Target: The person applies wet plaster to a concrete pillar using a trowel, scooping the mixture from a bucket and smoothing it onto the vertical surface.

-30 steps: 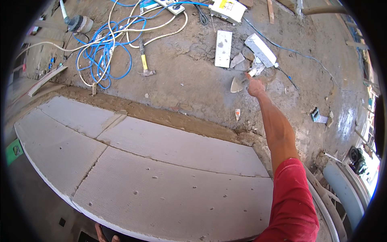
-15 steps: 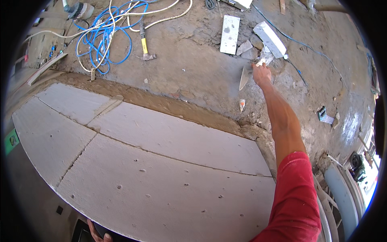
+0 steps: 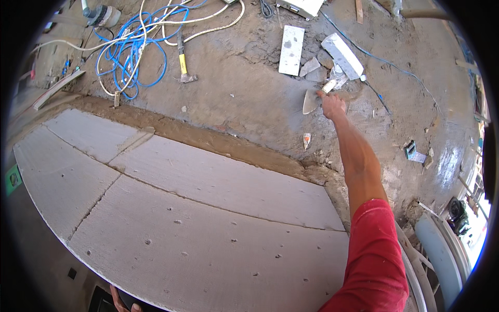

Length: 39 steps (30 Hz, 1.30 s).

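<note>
Trowel (image 3: pixel 310 102), pale-bladed, seen over muddy ground (image 3: pixel 249 117), just below two white blocks (image 3: pixel 291 50); touched near its handle by right hand (image 3: pixel 334 106), whose grip cannot be told. Left hand (image 3: pixel 118 301), partly hidden near grey panels (image 3: pixel 208 249); its hold cannot be told. Hammer (image 3: pixel 183 65), yellow-handled, laid beside tangled blue cable (image 3: pixel 130 62).

From your head, the wide fisheye looks steeply down and forward, near the pale slabs (image 3: pixel 223 208), farther from the ground (image 3: pixel 218 104) and your right hand (image 3: pixel 333 106).
</note>
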Each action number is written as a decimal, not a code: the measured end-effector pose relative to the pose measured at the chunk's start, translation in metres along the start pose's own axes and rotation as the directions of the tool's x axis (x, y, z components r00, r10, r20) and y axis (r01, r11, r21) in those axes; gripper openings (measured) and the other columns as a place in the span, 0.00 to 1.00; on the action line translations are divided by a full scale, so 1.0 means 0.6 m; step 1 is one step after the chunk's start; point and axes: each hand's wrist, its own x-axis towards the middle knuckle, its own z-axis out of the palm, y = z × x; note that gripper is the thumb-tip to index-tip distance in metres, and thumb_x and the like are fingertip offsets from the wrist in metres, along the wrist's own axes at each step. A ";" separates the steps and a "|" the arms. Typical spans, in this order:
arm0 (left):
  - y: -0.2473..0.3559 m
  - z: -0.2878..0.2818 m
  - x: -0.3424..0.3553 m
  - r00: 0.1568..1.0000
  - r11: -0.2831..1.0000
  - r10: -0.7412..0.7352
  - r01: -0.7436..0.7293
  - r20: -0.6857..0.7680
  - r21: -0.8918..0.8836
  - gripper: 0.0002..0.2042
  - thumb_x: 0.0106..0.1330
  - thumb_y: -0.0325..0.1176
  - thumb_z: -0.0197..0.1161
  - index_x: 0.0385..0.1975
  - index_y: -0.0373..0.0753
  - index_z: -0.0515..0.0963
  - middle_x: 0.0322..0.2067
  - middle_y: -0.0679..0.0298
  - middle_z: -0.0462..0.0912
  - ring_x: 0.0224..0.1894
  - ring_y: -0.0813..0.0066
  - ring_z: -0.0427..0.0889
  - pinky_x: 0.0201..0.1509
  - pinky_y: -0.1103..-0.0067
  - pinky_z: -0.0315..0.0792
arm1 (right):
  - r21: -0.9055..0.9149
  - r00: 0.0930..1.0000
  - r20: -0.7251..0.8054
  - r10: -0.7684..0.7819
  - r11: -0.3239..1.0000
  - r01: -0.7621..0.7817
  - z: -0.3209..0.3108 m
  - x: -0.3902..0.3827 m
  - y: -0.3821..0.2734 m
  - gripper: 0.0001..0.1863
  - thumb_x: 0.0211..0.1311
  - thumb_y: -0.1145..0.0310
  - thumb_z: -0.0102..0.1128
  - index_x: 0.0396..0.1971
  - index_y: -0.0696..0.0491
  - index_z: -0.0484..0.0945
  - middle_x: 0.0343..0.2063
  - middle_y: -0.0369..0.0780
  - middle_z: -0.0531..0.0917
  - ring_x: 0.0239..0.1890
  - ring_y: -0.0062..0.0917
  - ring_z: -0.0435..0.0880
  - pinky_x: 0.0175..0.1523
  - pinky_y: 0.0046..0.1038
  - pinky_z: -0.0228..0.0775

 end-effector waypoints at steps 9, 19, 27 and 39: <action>0.019 0.011 -0.005 0.998 0.996 0.069 -0.068 -0.015 0.065 0.40 0.63 0.46 0.63 0.68 0.29 0.54 0.58 0.47 0.68 0.59 0.54 0.70 0.62 0.64 0.68 | 0.010 0.995 -0.094 -0.031 0.999 0.032 -0.007 0.017 -0.001 0.20 0.66 0.70 0.48 0.56 0.42 0.75 0.48 0.46 0.83 0.57 0.40 0.77 0.58 0.40 0.72; 0.110 0.022 0.008 0.987 0.979 -0.016 0.048 0.158 -0.198 0.33 0.53 0.45 0.67 0.54 0.27 0.68 0.45 0.51 0.75 0.50 0.65 0.73 0.58 0.70 0.65 | -0.542 0.933 0.332 0.142 0.838 0.065 -0.152 -0.140 -0.017 0.19 0.58 0.62 0.64 0.50 0.45 0.82 0.47 0.38 0.83 0.46 0.33 0.81 0.43 0.47 0.63; 0.036 0.006 -0.006 0.971 0.984 0.008 0.034 0.241 -0.173 0.26 0.57 0.45 0.67 0.50 0.31 0.73 0.44 0.48 0.79 0.50 0.53 0.78 0.56 0.65 0.69 | -0.516 0.912 0.408 0.042 0.835 0.192 -0.424 -0.373 -0.034 0.25 0.32 0.65 0.73 0.40 0.45 0.86 0.37 0.38 0.87 0.39 0.37 0.86 0.43 0.49 0.72; 0.228 -0.104 -0.210 0.790 0.781 0.375 0.013 0.485 -0.625 0.34 0.73 0.62 0.36 0.57 0.34 0.66 0.46 0.50 0.81 0.47 0.61 0.79 0.58 0.62 0.66 | 0.986 0.975 0.047 -0.216 -0.147 -0.080 -0.802 -0.918 -0.342 0.16 0.57 0.72 0.66 0.41 0.66 0.77 0.27 0.44 0.81 0.24 0.27 0.83 0.26 0.26 0.84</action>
